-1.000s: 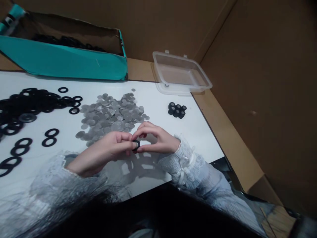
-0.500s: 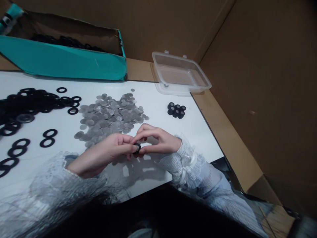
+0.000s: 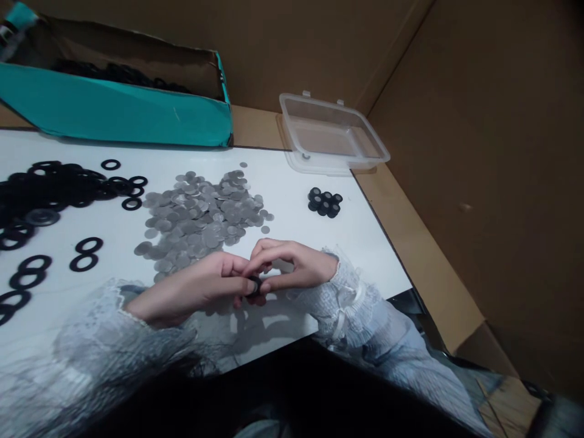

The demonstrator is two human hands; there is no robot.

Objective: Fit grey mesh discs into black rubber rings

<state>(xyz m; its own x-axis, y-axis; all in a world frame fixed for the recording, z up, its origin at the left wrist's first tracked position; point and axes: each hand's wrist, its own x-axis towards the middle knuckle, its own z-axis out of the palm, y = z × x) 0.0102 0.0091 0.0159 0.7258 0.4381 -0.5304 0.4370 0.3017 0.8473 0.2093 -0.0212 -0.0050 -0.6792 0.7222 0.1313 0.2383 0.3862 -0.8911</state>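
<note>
Close to the table's near edge, my left hand (image 3: 207, 285) and my right hand (image 3: 296, 266) meet around a small black ring (image 3: 256, 286). The left thumb presses on the ring's face, with fingers behind it. My right thumb and fingertips pinch its right side. Fingers hide part of the ring, so I cannot tell whether a disc sits inside. Just beyond my hands spreads a heap of flat grey discs (image 3: 201, 213). To the right stand short stacks of black rings with grey centres (image 3: 325, 202).
Loose black rings (image 3: 55, 188) pile up at the left, with several others nearer me. A teal box (image 3: 118, 112) holding black rings stands behind. At the back right is a clear plastic container (image 3: 335, 137). Brown panels (image 3: 456, 182) rise behind and to the right.
Both hands have shifted slightly toward me with the ring still between them. One grey disc near the heap's right edge now shows beyond my right hand.
</note>
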